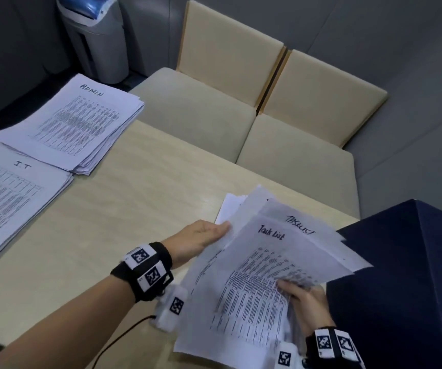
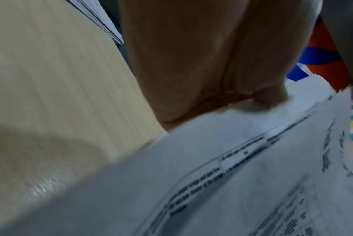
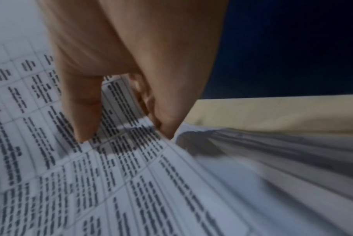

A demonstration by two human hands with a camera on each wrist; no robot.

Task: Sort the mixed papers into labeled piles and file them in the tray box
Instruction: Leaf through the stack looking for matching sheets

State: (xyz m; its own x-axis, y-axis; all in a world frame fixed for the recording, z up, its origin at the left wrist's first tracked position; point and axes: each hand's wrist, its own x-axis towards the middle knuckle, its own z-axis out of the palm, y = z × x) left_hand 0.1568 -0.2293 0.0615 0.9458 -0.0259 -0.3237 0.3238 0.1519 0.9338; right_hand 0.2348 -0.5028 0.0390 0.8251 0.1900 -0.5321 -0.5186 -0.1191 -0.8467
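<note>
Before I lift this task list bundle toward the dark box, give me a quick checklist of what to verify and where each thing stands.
1. Right hand grips the Task list papers, thumb on top: ok.
2. Left hand supports the bundle's left edge with straight fingers: ok.
3. Sheets squared up: not ok, they are fanned out and skewed.
4. All sheets carry the same label: cannot tell, only two headings show.
5. ADMIN pile and I.T pile lie apart from the bundle on the table: ok.
6. Dark blue box open and ready: cannot tell.
</note>
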